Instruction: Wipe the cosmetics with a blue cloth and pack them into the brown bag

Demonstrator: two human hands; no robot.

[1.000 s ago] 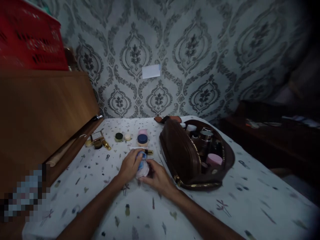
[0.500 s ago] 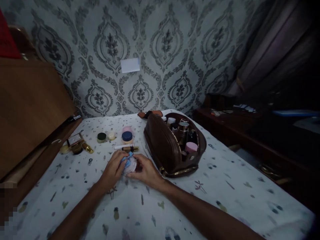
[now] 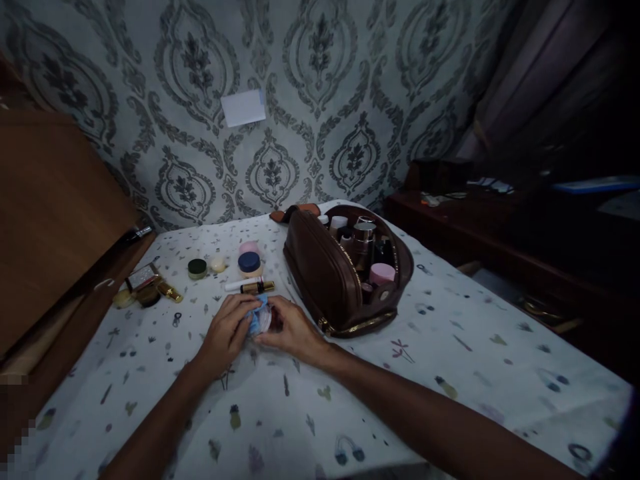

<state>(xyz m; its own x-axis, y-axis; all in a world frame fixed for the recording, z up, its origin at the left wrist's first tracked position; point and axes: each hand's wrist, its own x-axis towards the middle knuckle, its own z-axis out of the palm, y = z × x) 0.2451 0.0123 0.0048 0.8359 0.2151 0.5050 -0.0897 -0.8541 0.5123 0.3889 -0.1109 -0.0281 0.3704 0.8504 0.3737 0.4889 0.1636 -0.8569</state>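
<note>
Near the middle of the bed-like surface, my right hand point(image 3: 296, 335) grips a small clear round jar point(image 3: 267, 321) from the right, thumb below and fingers above. My left hand point(image 3: 226, 332) is closed on a blue cloth point(image 3: 257, 323), which it presses against the jar's left side. Part of the jar is hidden by the fingers. Just beyond the hands lie a white tube point(image 3: 236, 284) and a black-and-gold tube point(image 3: 257, 287). To the right stands an open brown cosmetics bag point(image 3: 320, 273) filled with several bottles and jars.
Behind the tubes sit a navy-lidded jar point(image 3: 249, 261), a pink jar point(image 3: 249, 247), a dark-green-lidded jar point(image 3: 197, 269) and a cream-coloured jar point(image 3: 218, 265). A gold tube point(image 3: 170, 291) and a compact point(image 3: 143, 277) lie left. A brown board point(image 3: 60, 227) leans there; dark furniture point(image 3: 460, 233) flanks the right.
The view has tilted and shifted slightly. Both hands keep hold of the jar and cloth, with the cloth pressed a little differently around the jar's side.
</note>
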